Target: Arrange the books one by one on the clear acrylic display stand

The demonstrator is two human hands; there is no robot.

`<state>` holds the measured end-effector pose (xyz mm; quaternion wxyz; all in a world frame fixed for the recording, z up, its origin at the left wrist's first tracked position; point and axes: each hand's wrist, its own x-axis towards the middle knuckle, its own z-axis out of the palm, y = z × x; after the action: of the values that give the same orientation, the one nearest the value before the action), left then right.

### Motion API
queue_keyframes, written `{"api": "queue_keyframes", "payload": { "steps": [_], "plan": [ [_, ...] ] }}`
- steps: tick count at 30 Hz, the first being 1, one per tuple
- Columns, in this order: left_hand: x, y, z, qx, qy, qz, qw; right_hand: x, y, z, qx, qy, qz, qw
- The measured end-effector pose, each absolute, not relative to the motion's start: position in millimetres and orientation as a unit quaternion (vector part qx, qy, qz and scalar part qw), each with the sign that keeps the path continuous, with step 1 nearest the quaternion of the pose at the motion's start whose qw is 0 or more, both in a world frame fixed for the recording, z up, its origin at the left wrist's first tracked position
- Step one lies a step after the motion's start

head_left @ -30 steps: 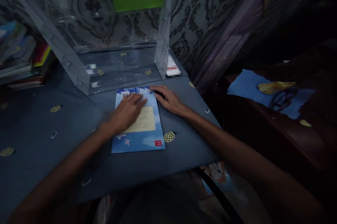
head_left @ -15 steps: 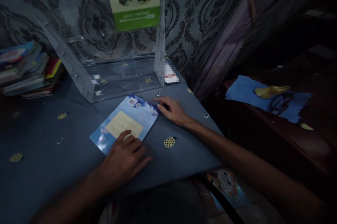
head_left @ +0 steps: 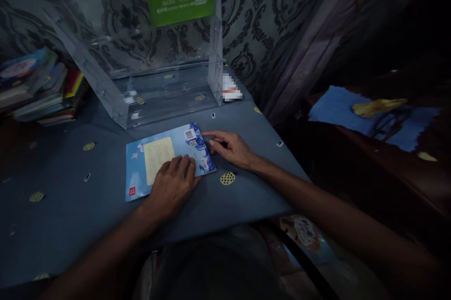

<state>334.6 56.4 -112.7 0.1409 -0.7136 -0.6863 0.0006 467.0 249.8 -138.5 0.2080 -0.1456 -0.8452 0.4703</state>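
A thin blue book lies flat on the table, its back cover up, with a pale yellow text panel, a barcode and dark blue wave patterns at the right end. My left hand rests palm down over its near edge, fingers lying together on the cover. At the book's right edge is my right hand. Its index finger stretches out to the edge, thumb apart from it, and nothing is held between them. Part of the yellow panel is hidden under my left fingers.
A clear acrylic rack stands behind the book, with a green-bordered booklet in it. Stacked books lie at the left. On the right, a blue cloth covers part of a dark red surface. The table edge slants past my right forearm.
The book has turned clockwise on the table, so its long side now lies nearly across my view. My left hand's fingers have come closer together; my right hand has barely moved.
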Motion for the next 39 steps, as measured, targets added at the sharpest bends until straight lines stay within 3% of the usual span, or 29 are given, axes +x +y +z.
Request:
{"api": "queue_keyframes", "payload": {
  "steps": [11, 18, 22, 28, 30, 35, 39],
  "plan": [
    [333, 57, -101, -0.726, -0.679, -0.01, 0.108, 469, 252, -142, -0.173, -0.843, 0.451, 0.238],
    [286, 52, -97, -0.705, -0.705, -0.073, 0.04, 468, 237, -137, -0.066, -0.914, 0.267, 0.299],
    [233, 48, -85, -0.545, -0.837, -0.024, 0.035, 461, 194, -130, 0.061, -0.947, 0.209, 0.236],
    [213, 38, -86, -0.499, -0.866, -0.018, -0.026, 446, 149, -136, 0.073, -0.972, 0.193, 0.109],
    [210, 32, -86, -0.494, -0.859, -0.087, -0.101, 445, 151, -138, 0.075, -0.972, 0.202, 0.091],
    [206, 18, -77, -0.403, -0.724, -0.373, -0.418, 457, 170, -139, 0.109, -0.958, 0.253, 0.082],
    [220, 17, -72, -0.297, -0.629, -0.484, -0.531, 468, 185, -139, 0.135, -0.945, 0.278, 0.106]
  ]
}}
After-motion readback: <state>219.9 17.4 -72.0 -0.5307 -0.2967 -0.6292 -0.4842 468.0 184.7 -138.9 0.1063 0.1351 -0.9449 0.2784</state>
